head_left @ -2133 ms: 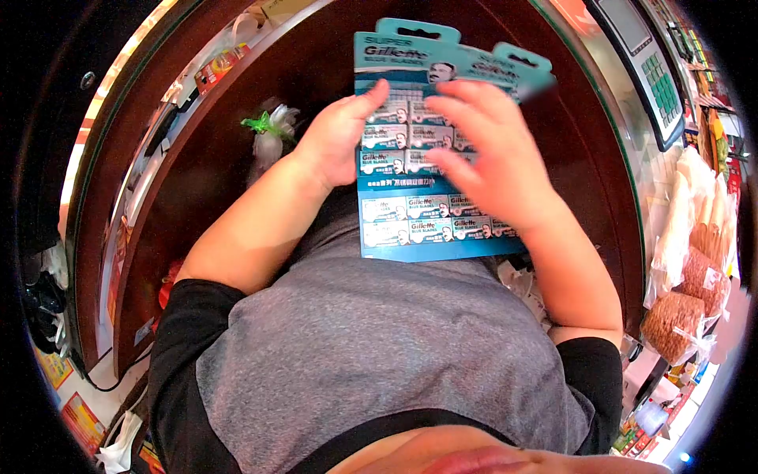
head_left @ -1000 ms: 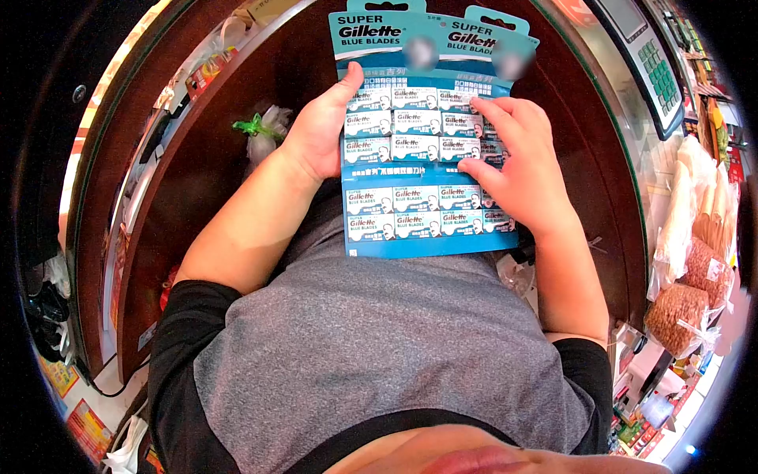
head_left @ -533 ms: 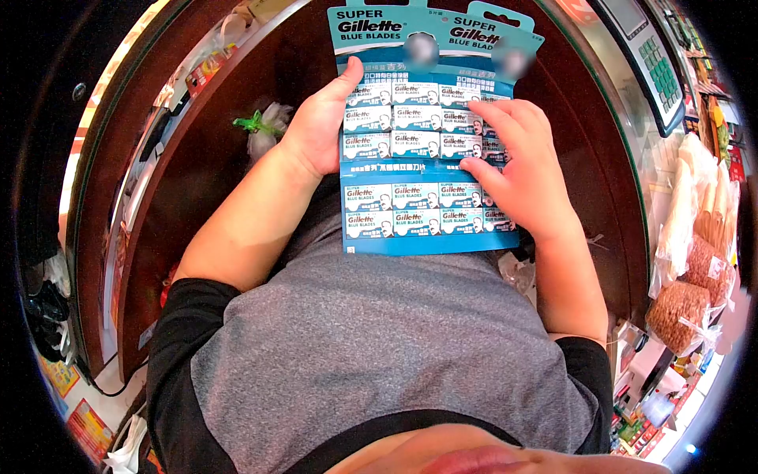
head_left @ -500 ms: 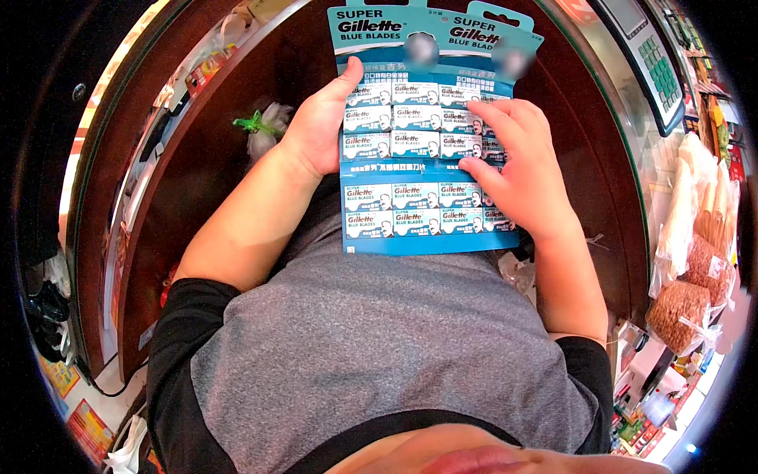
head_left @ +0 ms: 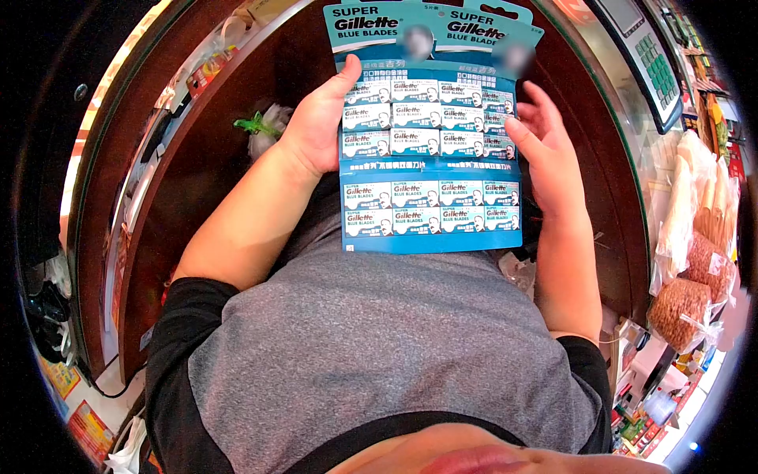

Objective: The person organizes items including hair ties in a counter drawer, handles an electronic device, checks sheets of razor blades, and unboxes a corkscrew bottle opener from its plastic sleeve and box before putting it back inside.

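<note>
A blue display card of razor blades (head_left: 430, 170) is upright in front of my chest, with two printed headers at the top and rows of small blade packs on its face. My left hand (head_left: 320, 126) grips its left edge, thumb along the front and the other fingers hidden behind. At the right edge, my right hand (head_left: 549, 154) has its thumb over the card's border, beside the end packs. The fingers of that hand are loosely bent and apart, just right of the card.
A dark brown curved counter (head_left: 213, 150) surrounds me. On the right stand a device with green keys (head_left: 655, 75) and clear bags of brown goods (head_left: 679, 312). A plastic bag with a green tie (head_left: 264, 126) lies to the left, behind my forearm.
My right hand has slid rightward off the front of the card to its right edge, uncovering the right-hand packs. My left hand keeps its hold.
</note>
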{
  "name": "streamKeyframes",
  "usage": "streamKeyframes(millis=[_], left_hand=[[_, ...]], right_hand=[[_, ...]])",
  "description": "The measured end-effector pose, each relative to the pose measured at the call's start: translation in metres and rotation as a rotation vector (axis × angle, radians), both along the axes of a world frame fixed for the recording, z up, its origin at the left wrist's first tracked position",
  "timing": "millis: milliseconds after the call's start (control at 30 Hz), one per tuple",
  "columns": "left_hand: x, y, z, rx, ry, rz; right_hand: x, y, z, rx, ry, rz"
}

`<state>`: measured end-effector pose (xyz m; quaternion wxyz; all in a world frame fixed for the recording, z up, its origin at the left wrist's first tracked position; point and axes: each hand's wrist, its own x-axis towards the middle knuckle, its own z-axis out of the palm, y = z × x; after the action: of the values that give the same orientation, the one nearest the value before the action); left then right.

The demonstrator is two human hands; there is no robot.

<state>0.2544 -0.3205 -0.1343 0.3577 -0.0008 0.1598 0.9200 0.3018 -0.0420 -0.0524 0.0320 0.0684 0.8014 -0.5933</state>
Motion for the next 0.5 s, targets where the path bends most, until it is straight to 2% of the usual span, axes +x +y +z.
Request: streamKeyframes(millis=[100, 233, 500], left_hand=[[0.0, 0.0, 0.001, -0.007, 0.005, 0.001], [0.002, 0.003, 0.002, -0.092, -0.032, 0.035], [0.003, 0.006, 0.004, -0.091, -0.052, 0.058]], right_hand=[[0.001, -0.01, 0.002, -0.406, -0.147, 0.05], [0.001, -0.015, -0.003, -0.491, -0.101, 0.017], [-0.007, -0.015, -0.005, -0.539, -0.033, 0.001]])
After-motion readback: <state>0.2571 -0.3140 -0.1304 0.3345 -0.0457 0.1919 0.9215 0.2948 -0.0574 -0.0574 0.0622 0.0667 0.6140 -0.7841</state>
